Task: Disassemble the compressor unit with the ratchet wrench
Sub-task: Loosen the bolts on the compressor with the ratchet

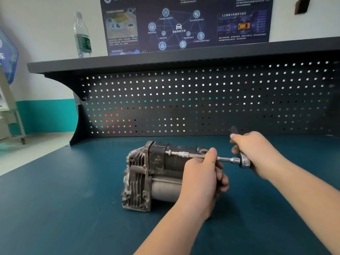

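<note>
- Water bottle (82, 36): clear plastic, green label, upright on the dark shelf (128, 61) at upper left; well apart from the work.
- Poster (185, 23): dark blue, diagrams and text, on the wall behind the shelf.
- Pegboard (202, 100): dark perforated back panel under the shelf; no tools seen hanging on it.
- Bench top (55, 199): teal mat, carries the work.
- Compressor unit (145, 177): grey finned casting at its left end, black upper block, pale cylinder beneath; lies on the mat at centre. Housing appears whole, and no loose bolts or removed parts show on the mat.
- Bolt (168, 152): on the black block's upper face, with the tool's bit seated at it.
- Left hand (202, 177): fingers curled round the extension bar near the unit's right end, steadying it.
- Ratchet wrench (244, 161): chrome head at right, long extension and socket running left to the bolt.
- Right hand (257, 150): wrapped round the wrench handle just behind the head.
- Progress, as judged: early stage; one fastener being worked, with separating the housing sections still to do.
</note>
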{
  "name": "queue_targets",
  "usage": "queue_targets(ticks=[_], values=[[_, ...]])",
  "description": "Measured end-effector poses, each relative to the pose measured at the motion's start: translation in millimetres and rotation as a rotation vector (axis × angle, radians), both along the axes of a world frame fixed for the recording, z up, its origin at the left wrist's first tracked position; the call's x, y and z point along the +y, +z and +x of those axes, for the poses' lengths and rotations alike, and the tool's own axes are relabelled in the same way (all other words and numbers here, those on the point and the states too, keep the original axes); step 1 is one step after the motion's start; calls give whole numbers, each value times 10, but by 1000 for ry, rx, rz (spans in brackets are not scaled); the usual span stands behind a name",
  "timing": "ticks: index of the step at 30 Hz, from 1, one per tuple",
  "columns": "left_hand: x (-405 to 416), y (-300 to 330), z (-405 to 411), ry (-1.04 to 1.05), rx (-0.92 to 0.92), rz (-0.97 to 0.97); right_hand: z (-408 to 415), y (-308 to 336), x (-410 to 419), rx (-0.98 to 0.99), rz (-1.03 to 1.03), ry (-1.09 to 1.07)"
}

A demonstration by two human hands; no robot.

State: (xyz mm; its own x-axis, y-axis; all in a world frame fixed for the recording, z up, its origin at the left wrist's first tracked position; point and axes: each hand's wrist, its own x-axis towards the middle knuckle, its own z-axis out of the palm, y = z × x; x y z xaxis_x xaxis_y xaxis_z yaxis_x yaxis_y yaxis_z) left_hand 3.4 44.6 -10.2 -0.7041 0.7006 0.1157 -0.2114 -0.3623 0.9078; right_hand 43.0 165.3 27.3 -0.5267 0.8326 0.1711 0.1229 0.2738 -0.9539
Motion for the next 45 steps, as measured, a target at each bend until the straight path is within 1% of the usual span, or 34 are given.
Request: queue_targets(ticks=[5,6,10,12,13,14,15,16,18,19,20,21,22,23,24,25,26,27,28,29,30,31,32,33,35,36,37,38,39,40,41,42,44,45], values=[[-5,-4,5,6,-4,-6,-3,29,-8,-8,-136,18],[-4,-3,5,5,-4,-4,5,31,-18,3,-205,36],[-1,3,-9,5,-5,6,47,-41,-19,53,-596,138],[-1,3,-15,9,-6,8,55,-41,-71,84,-681,166],[0,2,-16,10,-7,10,48,-31,-88,113,-656,152],[2,0,-11,10,-8,12,33,-28,-84,161,-554,123],[2,-2,-8,11,-9,13,20,-20,-82,228,-374,86],[2,-4,-3,9,-8,15,20,-12,-84,303,-130,44],[-1,-5,3,-4,3,13,80,19,-133,496,459,-2],[-6,-3,4,-13,12,11,124,26,-160,592,703,33],[-9,-1,3,-20,20,11,158,6,-169,649,885,74],[-12,2,-1,-22,24,12,179,-29,-175,670,1010,100],[-10,6,-4,-20,24,14,177,-52,-187,676,1073,112],[-9,7,-6,-17,20,15,167,-68,-188,686,1073,115],[-7,8,-8,-13,15,15,145,-81,-177,694,1010,99],[-2,6,-8,-9,11,13,124,-77,-191,686,887,60],[5,3,-9,-5,8,13,96,-56,-175,632,725,25],[11,-2,-11,-2,5,15,68,-22,-144,509,538,-14],[16,-8,-12,0,4,20,34,-5,-84,337,345,-43],[20,-14,-14,2,5,21,13,-1,-33,187,144,-30],[23,-20,-13,4,11,18,5,-9,-6,102,-14,-2],[24,-24,-14,7,17,12,-1,-18,4,81,-87,3],[24,-28,-12,8,22,7,-3,-29,7,127,-62,-14],[24,-31,-11,9,26,6,0,-51,-8,228,75,-43],[19,-33,-7,7,34,13,53,-55,-118,534,529,-85],[16,-31,-2,5,36,18,97,-45,-173,639,730,-63],[16,-30,3,5,37,21,120,-63,-188,703,885,-37],[18,-28,6,5,33,21,123,-89,-172,741,979,1],[21,-27,8,7,24,20,122,-105,-162,743,989,14],[25,-25,8,8,14,16,104,-118,-146,727,911,-1],[28,-25,7,9,7,12,77,-113,-137,666,767,-32],[32,-25,4,10,4,10,42,-91,-111,552,579,-60],[40,-30,-2,15,3,13,-35,-76,-10,255,62,-50],[43,-34,-5,18,4,14,-63,-85,18,177,-163,-4]])
